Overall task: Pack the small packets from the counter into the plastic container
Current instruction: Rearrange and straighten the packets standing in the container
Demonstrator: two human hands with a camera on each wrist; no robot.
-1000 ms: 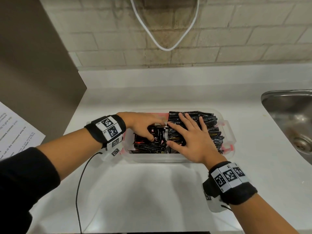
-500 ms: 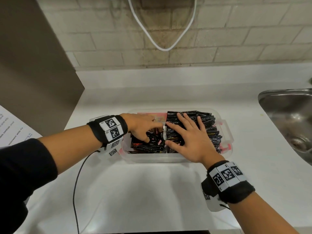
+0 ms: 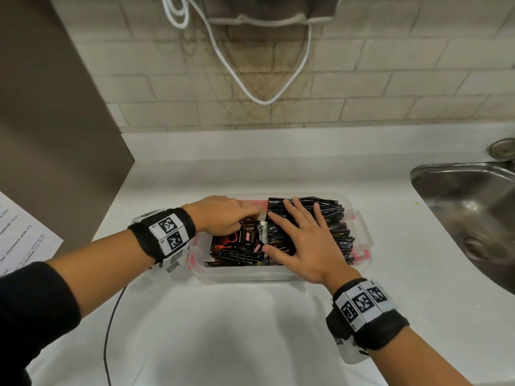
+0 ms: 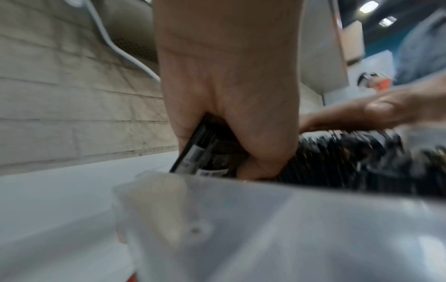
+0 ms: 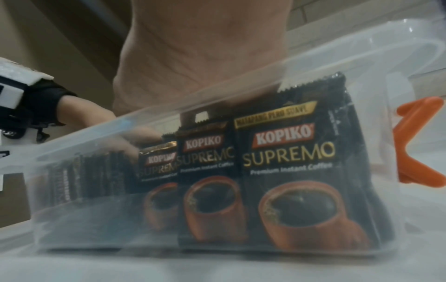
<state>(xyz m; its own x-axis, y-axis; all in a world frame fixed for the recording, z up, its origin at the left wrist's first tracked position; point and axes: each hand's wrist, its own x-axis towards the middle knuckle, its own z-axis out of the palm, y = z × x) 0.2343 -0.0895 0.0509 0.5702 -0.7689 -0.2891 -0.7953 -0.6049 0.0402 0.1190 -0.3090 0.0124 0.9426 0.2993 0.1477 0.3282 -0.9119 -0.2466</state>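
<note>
Clear plastic container [image 3: 245, 274] on the white table [image 3: 250, 330], with the small packets [image 3: 334, 227] inside it: an upright, tightly ranked row fills the right part, and a looser, tumbled lot [image 3: 237, 246] lies in the left part. The right hand [image 3: 303, 240] rests flat, fingers straight and spread, on the top edges of the upright row; the left hand [image 3: 223, 215] is curled round a few packets [image 4: 205, 152] at the far left of the container, as the left wrist view shows. The packets look light, thin and pliant, with glossy film that is likely slippery — best taken as a small bundle pinched across the flat faces, not by the crimped, saw-toothed top edge. Room inside is tight: the only slack lies on the left, bounded by the near wall [image 5: 169, 118], the left wall and the row held back by the right hand. Orange clips [image 5: 419, 141] stand out from the right end. Outside, the table lies open on the near side and far side, and the sink [image 3: 468, 207] is well apart to the right — no packets are seen left on the table.
</note>
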